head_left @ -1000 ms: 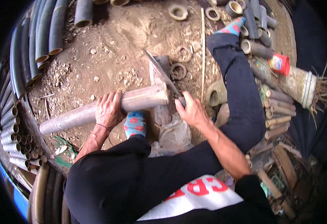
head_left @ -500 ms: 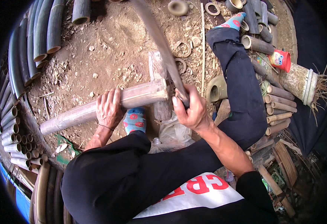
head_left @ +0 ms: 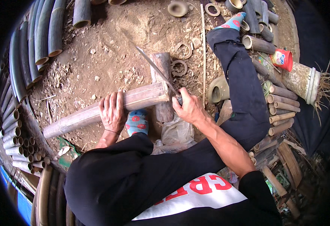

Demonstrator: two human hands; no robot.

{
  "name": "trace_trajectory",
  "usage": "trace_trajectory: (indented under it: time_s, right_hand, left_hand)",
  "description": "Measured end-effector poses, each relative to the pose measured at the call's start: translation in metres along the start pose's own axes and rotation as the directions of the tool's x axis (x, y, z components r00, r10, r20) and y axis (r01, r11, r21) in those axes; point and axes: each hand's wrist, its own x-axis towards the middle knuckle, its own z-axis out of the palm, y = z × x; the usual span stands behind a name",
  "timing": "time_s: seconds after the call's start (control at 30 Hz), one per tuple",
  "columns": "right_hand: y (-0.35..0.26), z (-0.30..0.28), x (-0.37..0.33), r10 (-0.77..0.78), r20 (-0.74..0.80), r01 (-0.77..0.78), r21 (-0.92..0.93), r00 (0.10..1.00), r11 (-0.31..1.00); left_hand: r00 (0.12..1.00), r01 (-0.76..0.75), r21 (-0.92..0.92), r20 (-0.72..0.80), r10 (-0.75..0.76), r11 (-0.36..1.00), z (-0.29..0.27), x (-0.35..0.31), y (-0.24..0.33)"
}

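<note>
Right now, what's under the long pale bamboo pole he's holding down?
The long pale bamboo pole lies across an upright wooden chopping block near its cut end; bare dirt ground lies beneath the rest. The contact spot is hidden.

Matt bamboo pole (head_left: 108, 109) (metal blade (head_left: 155, 69))

My view is evenly lit by soft daylight, bright on the dirt ground (head_left: 97, 64) with only faint shadows and no glare. The centre is sharp; the knife blade (head_left: 155, 69) shows slight motion blur. Fisheye bending curves the bamboo poles (head_left: 25, 56) at the left, and the corners go black.
</note>
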Motion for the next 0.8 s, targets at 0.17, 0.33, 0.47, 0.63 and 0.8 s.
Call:
trace_trajectory:
  time_s: [0.17, 0.33, 0.47, 0.63, 0.8]
  right_hand:
    - [-0.001, -0.002, -0.013, -0.022, -0.094, 0.035, 0.141, 0.995, 0.989]
    - [0.003, -0.003, -0.018, -0.089, -0.179, 0.101, 0.062, 0.980, 0.993]
    - [0.000, -0.005, -0.015, -0.087, -0.164, 0.088, -0.001, 0.983, 0.996]
    - [-0.048, -0.022, -0.012, -0.300, -0.375, 0.370, 0.129, 0.877, 0.920]
    - [0.004, -0.004, -0.002, -0.066, -0.070, 0.059, -0.096, 0.995, 0.994]
  left_hand:
    - [0.829, 0.081, -0.282, 0.552, 0.093, 0.956, -0.034, 0.038, -0.031]
    - [0.597, 0.217, -0.388, 0.779, 0.192, 0.896, -0.027, 0.080, -0.038]
    - [0.586, 0.206, -0.322, 0.797, 0.147, 0.924, -0.033, 0.086, -0.032]
    - [0.648, 0.217, -0.296, 0.757, 0.090, 0.930, -0.029, 0.061, -0.033]
    - [0.653, 0.208, -0.304, 0.751, 0.099, 0.930, -0.031, 0.076, -0.027]
